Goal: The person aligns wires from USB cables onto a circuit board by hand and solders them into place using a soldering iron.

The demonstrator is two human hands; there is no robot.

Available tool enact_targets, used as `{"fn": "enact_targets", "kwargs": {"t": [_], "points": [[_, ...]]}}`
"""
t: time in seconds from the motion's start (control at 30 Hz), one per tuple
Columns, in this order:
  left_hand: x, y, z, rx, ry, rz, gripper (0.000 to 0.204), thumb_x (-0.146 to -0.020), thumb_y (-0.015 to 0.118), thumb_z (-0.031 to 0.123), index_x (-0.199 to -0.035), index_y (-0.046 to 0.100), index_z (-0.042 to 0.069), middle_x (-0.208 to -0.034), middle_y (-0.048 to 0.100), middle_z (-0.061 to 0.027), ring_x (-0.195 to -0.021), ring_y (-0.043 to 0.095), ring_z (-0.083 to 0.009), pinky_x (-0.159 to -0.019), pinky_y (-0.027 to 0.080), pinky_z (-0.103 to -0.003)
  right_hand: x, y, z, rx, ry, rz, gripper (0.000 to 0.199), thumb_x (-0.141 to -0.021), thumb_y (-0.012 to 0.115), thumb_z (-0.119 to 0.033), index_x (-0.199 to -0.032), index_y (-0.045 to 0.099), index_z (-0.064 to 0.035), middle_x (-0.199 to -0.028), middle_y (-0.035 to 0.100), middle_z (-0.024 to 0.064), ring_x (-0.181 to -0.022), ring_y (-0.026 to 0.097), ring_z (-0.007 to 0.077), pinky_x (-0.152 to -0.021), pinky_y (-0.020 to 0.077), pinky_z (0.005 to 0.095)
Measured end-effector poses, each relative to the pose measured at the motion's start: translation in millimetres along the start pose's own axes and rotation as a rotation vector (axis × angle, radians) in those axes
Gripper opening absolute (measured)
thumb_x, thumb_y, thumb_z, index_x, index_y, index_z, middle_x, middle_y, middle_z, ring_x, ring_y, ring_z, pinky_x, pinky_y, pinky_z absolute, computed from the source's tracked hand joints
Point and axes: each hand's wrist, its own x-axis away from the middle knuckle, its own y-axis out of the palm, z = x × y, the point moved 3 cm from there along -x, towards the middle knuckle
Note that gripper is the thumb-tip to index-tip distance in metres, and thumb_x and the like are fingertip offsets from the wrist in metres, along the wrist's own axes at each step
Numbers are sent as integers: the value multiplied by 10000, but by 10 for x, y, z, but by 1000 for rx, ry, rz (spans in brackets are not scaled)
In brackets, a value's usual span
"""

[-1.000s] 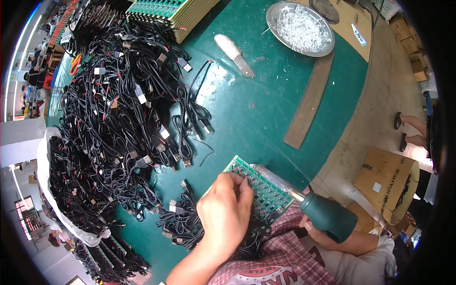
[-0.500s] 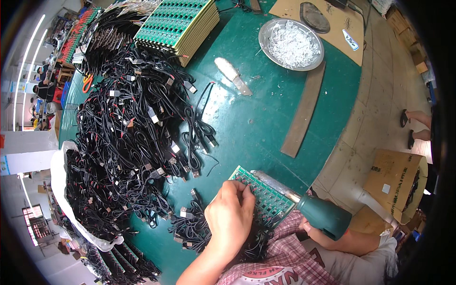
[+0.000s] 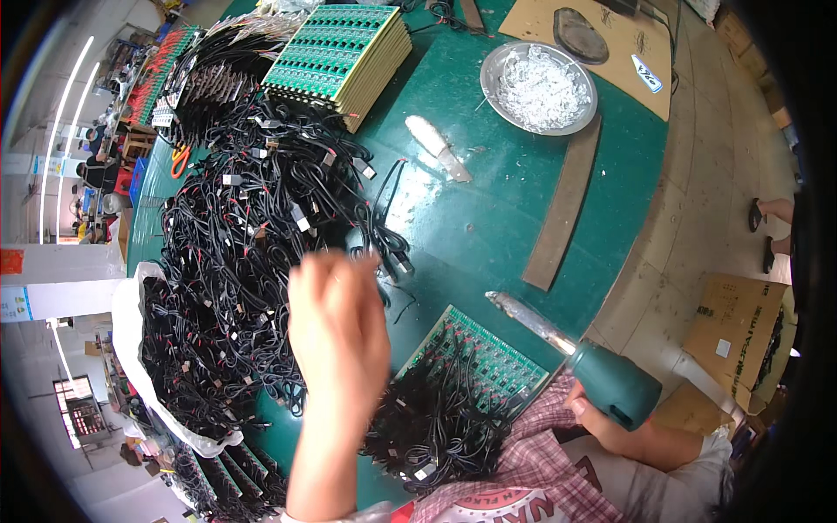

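My right hand (image 3: 595, 417), at the lower right, is closed around the green handle of a soldering iron (image 3: 617, 383). The iron's metal tip points up and left, apart from the board's upper right edge. Smeared by motion, my left hand (image 3: 342, 327) is over the right side of a big heap of black USB cables (image 3: 253, 235); its fingers are too blurred to read. Between my hands lies a green circuit board panel (image 3: 497, 362), tilted on the table's near side. A bunch of black cables (image 3: 436, 427) covers its lower left part.
A stack of green circuit panels (image 3: 336, 52) stands at the far left. A metal bowl (image 3: 493, 100) of silvery scraps, a flat brown strip (image 3: 562, 213) and a white-handled knife (image 3: 427, 138) lie farther back. White sheeting (image 3: 144, 366) edges the cable heap. A cardboard box (image 3: 737, 322) is at the right.
My left hand has left the board and moved up and left to the cable heap. The soldering iron's tip has drawn away from the board's edge.
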Motion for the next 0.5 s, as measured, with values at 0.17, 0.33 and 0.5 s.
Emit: {"fn": "enact_targets", "kwargs": {"t": [0.17, 0.33, 0.5], "points": [[-783, 611, -273, -64, 9, 197, 155, -915, 708, 102, -1054, 682, 37, -954, 686, -166, -925, 674, -335, -792, 535, -447, -48, 6, -193, -173, 164, -17, 217, -775, 775, -94, -974, 698, -55, -875, 682, 99, -727, 651, 300, -604, 504, 407], [-716, 517, -405, 182, -110, 121, 133, -896, 732, 111, -971, 731, 1, -846, 723, -150, -770, 694, -218, -752, 535, -321, -108, -77, -179, 70, -32, 26, 203, -795, 768, -69, -980, 691, -38, -876, 679, 115, -762, 654, 308, -633, 508, 415], [-357, -587, -199, 796, -374, 24, 80, -869, 741, 38, -908, 730, -31, -806, 702, -67, -729, 632, -106, -670, 485, -244, -72, -138, -220, -44, 42, 29, 189, -811, 755, -47, -985, 686, -19, -907, 679, 133, -810, 663, 307, -683, 520, 412]]}}
